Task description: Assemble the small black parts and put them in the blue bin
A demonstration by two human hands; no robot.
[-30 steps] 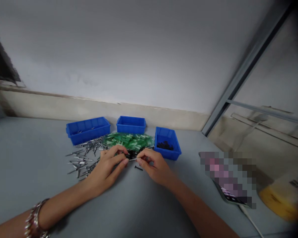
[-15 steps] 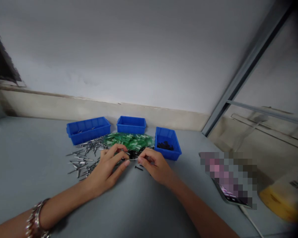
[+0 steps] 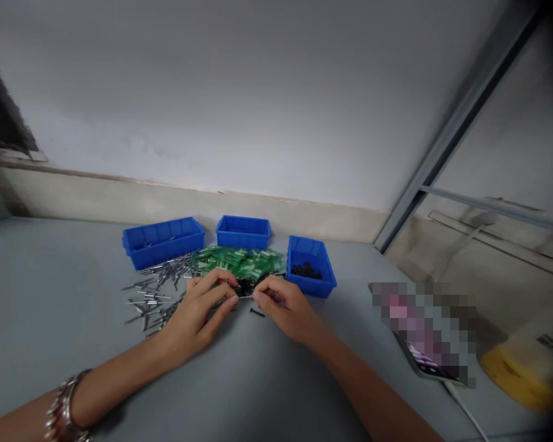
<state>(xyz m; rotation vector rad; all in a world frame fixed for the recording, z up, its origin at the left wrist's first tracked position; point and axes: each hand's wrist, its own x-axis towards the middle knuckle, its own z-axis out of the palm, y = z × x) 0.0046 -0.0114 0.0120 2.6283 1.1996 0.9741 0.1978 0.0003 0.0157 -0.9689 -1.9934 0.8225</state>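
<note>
Head camera view: we see both forearms reaching out over a grey table (image 3: 50, 307), and the two hands meet near its middle. The left hand (image 3: 197, 318) and the right hand (image 3: 286, 310) are brought close together, fingertips almost touching, each pinching one end of a thin pin (image 3: 244, 296) that spans the small gap between them just above the tabletop. The pin is too small for us to tell more about it. Just near of that gap a short black piece (image 3: 257, 313) lies loose on the table. To the left of the left hand a scatter of metal pins (image 3: 156, 293) spreads over the surface, and just beyond the fingers lies a heap of green pieces (image 3: 239, 261) with a small clump of black bits (image 3: 246, 285) at its near edge. Farther back stand three blue bins: the left bin (image 3: 166, 253), the middle bin (image 3: 242, 239) against the wall, and the right bin (image 3: 311, 285), which has dark small parts (image 3: 306, 270) in it. A bracelet (image 3: 64, 408) sits on the left wrist. Well apart on the right, a phone (image 3: 435, 368) lies on the table with a white cable (image 3: 463, 405) running from it, and a yellow object (image 3: 516, 374) sits farther right.
</note>
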